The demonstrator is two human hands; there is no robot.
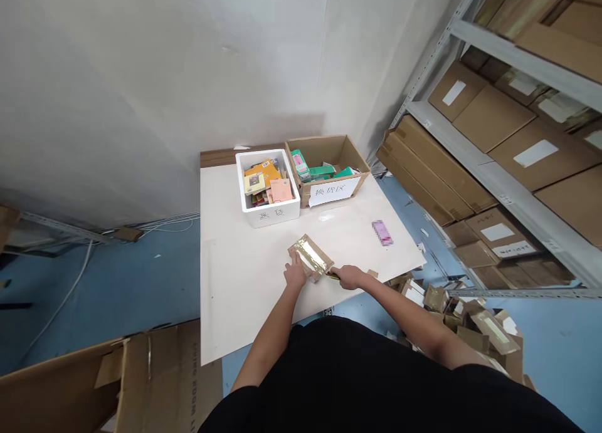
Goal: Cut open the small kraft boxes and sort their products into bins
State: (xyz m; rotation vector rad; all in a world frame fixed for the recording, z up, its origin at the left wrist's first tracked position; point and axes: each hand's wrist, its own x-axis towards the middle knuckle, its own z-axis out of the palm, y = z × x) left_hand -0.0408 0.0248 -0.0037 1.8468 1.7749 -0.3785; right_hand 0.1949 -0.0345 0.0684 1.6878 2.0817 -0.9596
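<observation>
A small, flat cardboard box (309, 255) with shiny tape along its top lies at an angle on the white table (244, 289). My left hand (295, 271) grips its near left side, fingers over the top. In my right hand (350, 277) is a box cutter (333, 274) with a yellow and dark handle. The tip of the cutter is at the right end of the box; whether the blade is in the tape is too small to tell.
Behind stand a white foam box (273, 217) of booklets and an open carton (305, 195) of green packs. A blurred pink-purple item (382, 232) lies at right. Shelves (498, 182) of cartons flank the table. Discarded boxes (489, 326) pile on the floor; a large carton (164, 376) stands lower left.
</observation>
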